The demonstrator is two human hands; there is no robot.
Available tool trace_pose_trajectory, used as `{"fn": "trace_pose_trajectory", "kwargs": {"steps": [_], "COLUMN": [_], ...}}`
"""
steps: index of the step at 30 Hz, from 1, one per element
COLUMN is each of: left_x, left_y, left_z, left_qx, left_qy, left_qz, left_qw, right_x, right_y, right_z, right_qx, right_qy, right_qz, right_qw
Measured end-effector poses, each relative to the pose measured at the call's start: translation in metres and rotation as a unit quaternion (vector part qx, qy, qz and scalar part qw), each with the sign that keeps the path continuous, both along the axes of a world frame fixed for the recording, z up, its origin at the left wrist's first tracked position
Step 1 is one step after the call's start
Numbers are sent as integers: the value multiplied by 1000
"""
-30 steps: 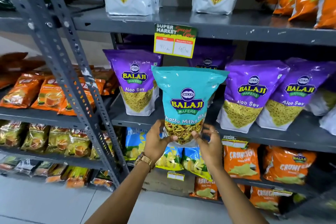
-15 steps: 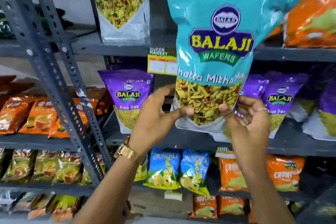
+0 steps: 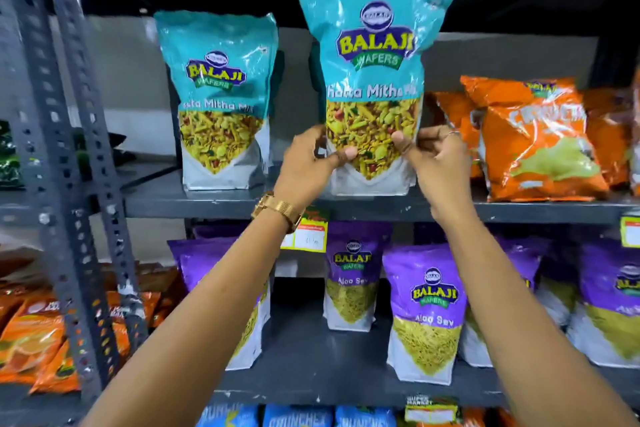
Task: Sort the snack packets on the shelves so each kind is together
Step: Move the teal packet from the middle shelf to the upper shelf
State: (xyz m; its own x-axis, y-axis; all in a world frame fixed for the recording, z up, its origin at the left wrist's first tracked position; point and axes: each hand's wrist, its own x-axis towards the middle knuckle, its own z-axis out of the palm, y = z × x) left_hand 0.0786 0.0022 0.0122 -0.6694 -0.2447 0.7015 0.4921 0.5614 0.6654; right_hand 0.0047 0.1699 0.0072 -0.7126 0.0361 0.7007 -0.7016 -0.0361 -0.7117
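I hold a teal Khatta Mitha Mix packet (image 3: 375, 55) upright with both hands, its base at the top shelf (image 3: 221, 201). My left hand (image 3: 310, 163) pinches its lower left edge and my right hand (image 3: 433, 154) pinches its lower right edge. A second teal Khatta Mitha Mix packet (image 3: 218, 97) stands on the same shelf to the left, a gap between the two. Orange Crunchex packets (image 3: 533, 139) lie on this shelf to the right. Purple Aloo Sev packets (image 3: 424, 305) stand on the shelf below.
A grey perforated steel upright (image 3: 69, 156) rises at the left. Beyond it, orange packets (image 3: 31, 340) lie on a lower shelf. A yellow price tag (image 3: 306, 230) hangs on the top shelf's front edge. Blue Crunchex packets (image 3: 298, 418) show at the bottom.
Both hands have raised the teal packet from in front of the purple Aloo Sev shelf up to the top shelf, beside the other teal packet. The view has tilted up.
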Motion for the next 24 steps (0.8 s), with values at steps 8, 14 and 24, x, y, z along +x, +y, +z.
{"fn": "trace_pose_trajectory", "kwargs": {"steps": [8, 14, 24], "left_x": [-51, -70, -78], "left_y": [-12, -19, -25], "left_z": [-13, -14, -13], "left_qx": [35, 45, 93], "left_qy": [-53, -75, -134], "left_qz": [33, 33, 21], "left_qw": [997, 996, 986], "right_x": [-52, -66, -80], "right_y": [-24, -33, -31], "right_z": [-17, -14, -18], "right_qx": [3, 47, 95], "right_qy": [-80, -97, -92], "right_qz": [-7, 15, 59], "right_qw": [997, 994, 989]}}
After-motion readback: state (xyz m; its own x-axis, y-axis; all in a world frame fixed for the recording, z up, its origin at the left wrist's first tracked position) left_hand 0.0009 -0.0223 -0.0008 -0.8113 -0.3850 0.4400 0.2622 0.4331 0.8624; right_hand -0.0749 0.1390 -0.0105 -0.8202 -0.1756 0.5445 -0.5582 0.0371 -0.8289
